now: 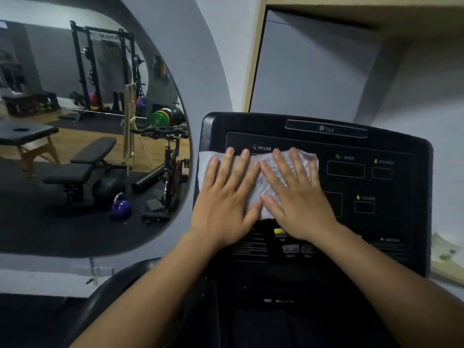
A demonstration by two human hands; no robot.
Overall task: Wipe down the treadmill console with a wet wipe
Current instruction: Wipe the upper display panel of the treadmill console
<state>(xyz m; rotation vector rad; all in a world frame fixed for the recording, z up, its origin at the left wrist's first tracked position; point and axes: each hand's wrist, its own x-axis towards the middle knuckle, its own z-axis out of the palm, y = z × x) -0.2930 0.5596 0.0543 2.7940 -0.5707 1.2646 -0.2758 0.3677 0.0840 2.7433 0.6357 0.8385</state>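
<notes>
Your left hand (226,197) and right hand (293,194): both flat, fingers spread, pressing wet wipe (261,182) against upper-left of treadmill console (391,222), under INCLINE label (263,147); no grip, palms only. Wipe's left edge overhangs console side. Risks: wipe bunching or sliding off that edge under uneven pressure; palms hitting buttons (291,248) just below (display looks dark, power state unclear); moisture pooling around display windows.

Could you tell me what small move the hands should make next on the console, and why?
Probably slide both hands, left hand and right hand, rightward with the wet wipe. It lies flat over the console's left side under INCLINE, while the SPEED window lies uncovered.
</notes>
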